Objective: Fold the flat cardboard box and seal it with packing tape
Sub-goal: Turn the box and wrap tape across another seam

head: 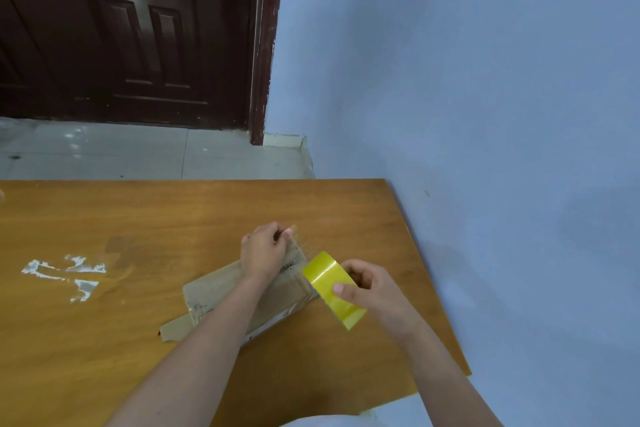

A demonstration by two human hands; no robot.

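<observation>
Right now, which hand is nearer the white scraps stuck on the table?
Left. The left hand pinches tape above the box, closer to the white scraps; the right hand grips the yellow roll farther away.

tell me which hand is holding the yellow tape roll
The right hand grips the yellow tape roll beside the cardboard box. The left hand instead pinches the pulled-out strip of tape at the box's far end.
</observation>
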